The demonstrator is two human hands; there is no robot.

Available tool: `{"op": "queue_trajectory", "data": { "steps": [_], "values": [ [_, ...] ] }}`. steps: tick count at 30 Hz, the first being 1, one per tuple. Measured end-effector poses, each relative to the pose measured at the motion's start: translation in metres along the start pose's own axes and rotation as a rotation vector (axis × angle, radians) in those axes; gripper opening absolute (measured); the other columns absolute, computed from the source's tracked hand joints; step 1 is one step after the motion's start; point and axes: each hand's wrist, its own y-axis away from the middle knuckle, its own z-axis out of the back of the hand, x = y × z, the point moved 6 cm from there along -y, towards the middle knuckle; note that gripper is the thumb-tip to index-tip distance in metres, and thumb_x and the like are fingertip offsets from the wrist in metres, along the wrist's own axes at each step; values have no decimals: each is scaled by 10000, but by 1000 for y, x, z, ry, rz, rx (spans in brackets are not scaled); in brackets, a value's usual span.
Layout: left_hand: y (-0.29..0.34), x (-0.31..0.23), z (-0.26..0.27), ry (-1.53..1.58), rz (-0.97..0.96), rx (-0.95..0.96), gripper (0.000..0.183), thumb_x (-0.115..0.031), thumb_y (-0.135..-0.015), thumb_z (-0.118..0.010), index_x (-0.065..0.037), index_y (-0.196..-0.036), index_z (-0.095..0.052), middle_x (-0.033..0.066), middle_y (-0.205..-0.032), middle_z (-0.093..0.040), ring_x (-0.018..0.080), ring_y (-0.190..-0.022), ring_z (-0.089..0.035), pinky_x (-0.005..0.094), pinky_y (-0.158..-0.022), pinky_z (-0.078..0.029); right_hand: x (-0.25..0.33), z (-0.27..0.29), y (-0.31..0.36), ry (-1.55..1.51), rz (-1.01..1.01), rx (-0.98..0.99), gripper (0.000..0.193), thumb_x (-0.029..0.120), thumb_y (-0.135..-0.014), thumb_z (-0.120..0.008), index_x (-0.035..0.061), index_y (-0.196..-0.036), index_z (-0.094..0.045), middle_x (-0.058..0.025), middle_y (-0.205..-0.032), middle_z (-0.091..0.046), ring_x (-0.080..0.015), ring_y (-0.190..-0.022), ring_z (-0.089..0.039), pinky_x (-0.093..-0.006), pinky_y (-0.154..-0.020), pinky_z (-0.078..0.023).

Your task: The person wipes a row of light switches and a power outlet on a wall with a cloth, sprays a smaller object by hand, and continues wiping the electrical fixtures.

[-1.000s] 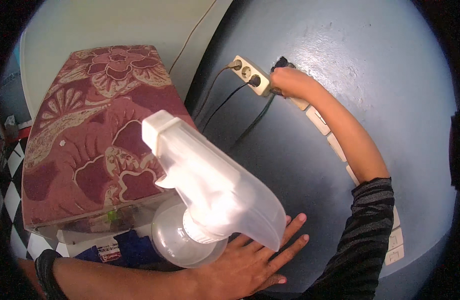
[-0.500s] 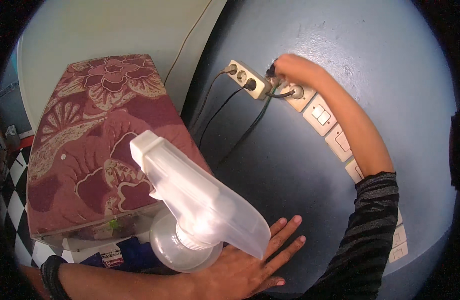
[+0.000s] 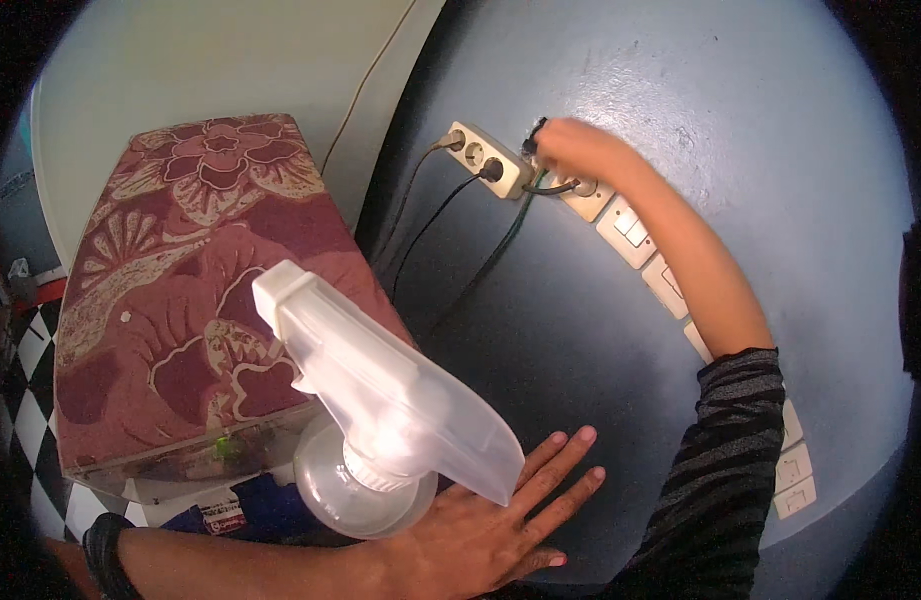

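Curling by the socket's (image 3: pixel 594 206) upper edge, the right hand (image 3: pixel 578 148), hold unclear, has a dark piece (image 3: pixel 532 139) leftward; the left hand (image 3: pixel 476 535), farther, splays empty.

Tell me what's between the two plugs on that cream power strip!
An empty socket, between the grey plug and the black plug, in the head view.

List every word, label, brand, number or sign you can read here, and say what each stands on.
Small pale-and-red label on the dark blue item at lower left: bears print, too small and blurred to quote.
Spray bottle, power strip, wall switches: no legible lettering.
So there is nothing to quote.
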Motion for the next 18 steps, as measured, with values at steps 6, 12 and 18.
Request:
{"op": "queue_trajectory", "data": {
  "steps": [6,12,18],
  "values": [
    [-2,3,-3,32,-25,-13,717,-442,-950,-471,-98,-1512,-188,203,-1569,-110,363,-1427,-222,501,-1079,-345,-28,6,10,-68,-94,89,49,10,-621,-622,-35,-612,-606,-201,-619,-583,-346,-574,-579,-413,-541,-463],
    [2,-1,1,-7,-9,-42,715,-438,-950,-471,-97,-1512,-189,203,-1570,-104,372,-1425,-219,507,-1069,-358,1,-10,-8,19,-23,66,67,31,-656,-625,11,-675,-686,-217,-683,-630,-366,-642,-630,-436,-571,-495],
    [0,0,-1,5,-24,-18,717,-430,-950,-476,-89,-1510,-187,214,-1568,-95,377,-1424,-218,516,-1060,-367,-13,14,-3,-80,-140,90,77,10,-638,-618,26,-668,-688,-211,-675,-632,-354,-639,-639,-429,-576,-492]
  ]
}}
